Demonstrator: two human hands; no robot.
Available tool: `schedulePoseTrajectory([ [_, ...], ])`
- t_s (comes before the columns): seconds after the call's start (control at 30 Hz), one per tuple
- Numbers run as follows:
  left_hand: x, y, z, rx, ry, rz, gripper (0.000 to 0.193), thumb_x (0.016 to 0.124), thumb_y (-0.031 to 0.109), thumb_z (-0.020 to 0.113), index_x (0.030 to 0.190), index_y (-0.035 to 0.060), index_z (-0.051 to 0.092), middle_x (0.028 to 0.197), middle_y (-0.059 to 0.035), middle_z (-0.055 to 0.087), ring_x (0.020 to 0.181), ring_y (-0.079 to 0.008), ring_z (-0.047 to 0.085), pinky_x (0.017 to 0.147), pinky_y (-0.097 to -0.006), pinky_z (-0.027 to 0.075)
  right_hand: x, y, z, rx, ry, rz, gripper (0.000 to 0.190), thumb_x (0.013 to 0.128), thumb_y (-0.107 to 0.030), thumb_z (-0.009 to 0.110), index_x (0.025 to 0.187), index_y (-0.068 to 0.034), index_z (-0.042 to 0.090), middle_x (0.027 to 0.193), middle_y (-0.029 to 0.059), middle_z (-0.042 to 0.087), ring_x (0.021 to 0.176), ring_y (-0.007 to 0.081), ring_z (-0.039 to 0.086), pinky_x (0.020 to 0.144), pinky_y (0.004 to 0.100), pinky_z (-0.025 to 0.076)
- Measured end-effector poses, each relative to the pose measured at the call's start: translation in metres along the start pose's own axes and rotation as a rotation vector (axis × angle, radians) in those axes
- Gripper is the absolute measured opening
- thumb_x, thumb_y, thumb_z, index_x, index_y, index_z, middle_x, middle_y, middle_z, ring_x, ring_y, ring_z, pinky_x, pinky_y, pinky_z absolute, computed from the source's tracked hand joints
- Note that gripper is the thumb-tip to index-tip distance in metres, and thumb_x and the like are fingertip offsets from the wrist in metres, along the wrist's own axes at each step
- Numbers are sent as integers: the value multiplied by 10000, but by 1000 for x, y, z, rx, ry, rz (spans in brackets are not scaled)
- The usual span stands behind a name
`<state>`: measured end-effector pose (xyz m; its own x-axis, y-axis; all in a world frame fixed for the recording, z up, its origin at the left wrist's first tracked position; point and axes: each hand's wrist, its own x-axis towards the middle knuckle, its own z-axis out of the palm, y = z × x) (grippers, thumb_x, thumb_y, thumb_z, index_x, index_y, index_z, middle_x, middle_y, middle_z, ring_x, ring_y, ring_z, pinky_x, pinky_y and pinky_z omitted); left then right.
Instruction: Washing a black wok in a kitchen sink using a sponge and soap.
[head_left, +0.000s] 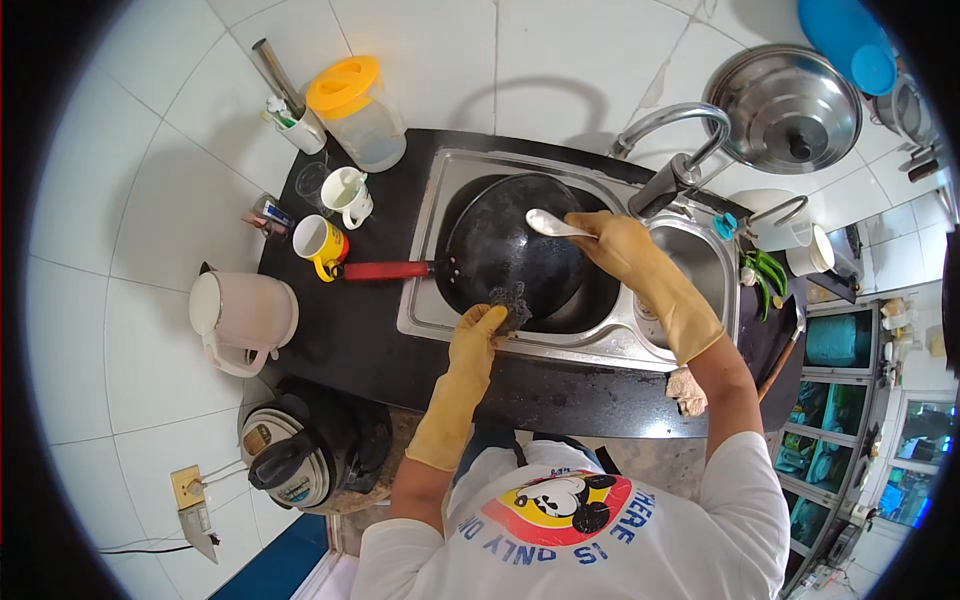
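Note:
Both my hands wear yellowish rubber gloves. My right hand (619, 247) grips a white spoon (551, 223) by its handle, with the bowl of the spoon above the pan. Between the fingers of my left hand (480, 334) is a dark scouring pad (511, 309), near the pan's front edge. A black wok-like pan (510, 240) with a red handle (386, 271) rests in the larger basin of the steel sink (424, 225). Its handle reaches left over the sink rim onto the counter. Wet, shiny patches show on the pan's surface.
Left of the sink stand a yellow mug (319, 240), a white mug (347, 196) and a yellow-lidded jug (360, 112). An electric kettle (244, 319) sits at the left edge. The faucet (667, 180) rises behind the sink. Green peppers (766, 277) and a cloth (686, 391) lie right.

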<state>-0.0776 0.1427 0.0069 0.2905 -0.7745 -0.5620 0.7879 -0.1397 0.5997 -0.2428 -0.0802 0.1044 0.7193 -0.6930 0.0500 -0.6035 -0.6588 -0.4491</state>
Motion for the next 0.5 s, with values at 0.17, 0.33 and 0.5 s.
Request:
schedulePoseTrajectory([
  [0.17, 7, 0, -16, -65, 22, 9, 74, 949, 91, 695, 979, 75, 630, 951, -45, 709, 833, -142, 690, 781, -274, 573, 23, -15, 20, 205, -170, 43, 296, 942, -276, 704, 1178, -97, 708, 914, 126, 723, 803, 293, 671, 737, 390, 512],
  [0.33, 8, 3, -24, -86, 12, 15, 63, 958, 90, 686, 967, 77, 625, 943, -42, 705, 836, -138, 695, 764, -259, 573, 39, -24, 36, 561, -399, 295, 307, 956, -305, 709, 1144, -65, 741, 785, 61, 690, 631, 146, 596, 603, 317, 467],
  [0.5, 5, 7, -25, -60, -16, 15, 69, 964, 95, 682, 970, 74, 616, 944, -44, 700, 839, -132, 688, 758, -249, 569, 43, -2, 64, 918, -500, 451, 330, 990, -338, 678, 1110, -38, 745, 654, 23, 600, 480, 60, 453, 442, 223, 323],
])
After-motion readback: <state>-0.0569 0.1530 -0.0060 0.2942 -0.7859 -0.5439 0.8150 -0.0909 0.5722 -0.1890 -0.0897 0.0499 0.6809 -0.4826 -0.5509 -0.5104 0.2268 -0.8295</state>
